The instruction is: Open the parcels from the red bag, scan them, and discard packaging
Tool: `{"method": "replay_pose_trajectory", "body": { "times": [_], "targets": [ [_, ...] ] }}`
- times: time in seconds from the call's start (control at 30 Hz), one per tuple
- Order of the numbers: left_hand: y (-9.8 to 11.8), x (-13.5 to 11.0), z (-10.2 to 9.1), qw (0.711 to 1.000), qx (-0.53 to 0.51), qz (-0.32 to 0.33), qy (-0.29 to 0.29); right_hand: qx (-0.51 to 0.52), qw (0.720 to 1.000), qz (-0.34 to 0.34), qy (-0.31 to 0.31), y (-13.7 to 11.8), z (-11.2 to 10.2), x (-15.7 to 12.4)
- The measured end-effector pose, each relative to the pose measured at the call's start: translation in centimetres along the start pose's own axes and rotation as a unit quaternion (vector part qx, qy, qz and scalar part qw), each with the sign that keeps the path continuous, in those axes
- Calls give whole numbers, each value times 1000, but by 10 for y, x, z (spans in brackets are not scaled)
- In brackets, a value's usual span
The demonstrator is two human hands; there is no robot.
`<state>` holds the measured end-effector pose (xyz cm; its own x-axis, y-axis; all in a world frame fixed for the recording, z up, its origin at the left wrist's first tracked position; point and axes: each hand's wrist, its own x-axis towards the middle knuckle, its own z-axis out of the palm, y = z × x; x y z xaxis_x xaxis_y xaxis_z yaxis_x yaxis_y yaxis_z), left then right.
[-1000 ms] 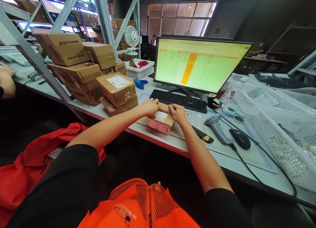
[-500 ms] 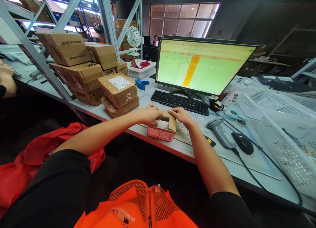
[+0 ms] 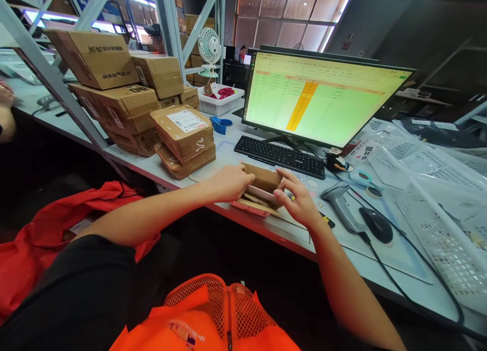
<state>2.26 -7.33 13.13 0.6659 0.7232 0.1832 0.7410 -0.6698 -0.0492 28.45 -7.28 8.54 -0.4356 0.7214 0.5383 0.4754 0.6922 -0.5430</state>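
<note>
A small cardboard box (image 3: 262,186) with pink printing lies at the table's near edge, in front of the black keyboard (image 3: 279,156). Its lid flap stands raised and the inside shows. My left hand (image 3: 230,181) grips the box's left end. My right hand (image 3: 299,199) touches the right end, fingers spread along the flap and side. Both forearms reach in from the bottom of the view.
Stacked brown parcels (image 3: 125,105) stand at the left beside a grey rack post (image 3: 57,82). A monitor (image 3: 323,100) shows a green sheet. A barcode scanner (image 3: 340,204), mouse (image 3: 376,225) and cables lie right, with white mesh baskets (image 3: 437,229). Another person's hand (image 3: 5,112) shows far left.
The box's lid flap has swung up and the box has tilted open. My right hand slid from the top to the right side. The camera shifted slightly.
</note>
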Motion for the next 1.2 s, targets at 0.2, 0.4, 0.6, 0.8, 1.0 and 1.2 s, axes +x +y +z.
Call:
{"method": "replay_pose_trajectory", "body": {
  "times": [0.2,0.4,0.6,0.8,1.0,1.2],
  "targets": [
    [-10,-20,28,987,23,107,119,82,996,16,21,-3,5,-26],
    [-22,-42,57,957,21,130,258,33,997,-39,61,-24,19,-42],
    [-21,-45,63,912,-80,146,375,38,997,-27,64,-17,25,-45],
    [-21,-47,85,846,-198,156,469,19,999,-32,-5,-11,26,-62],
    [-12,-58,92,846,-211,138,470,-32,994,-84,55,-16,33,-74],
    [-12,-61,89,874,-171,120,439,-47,989,-97,106,-21,33,-77]
  ]
}}
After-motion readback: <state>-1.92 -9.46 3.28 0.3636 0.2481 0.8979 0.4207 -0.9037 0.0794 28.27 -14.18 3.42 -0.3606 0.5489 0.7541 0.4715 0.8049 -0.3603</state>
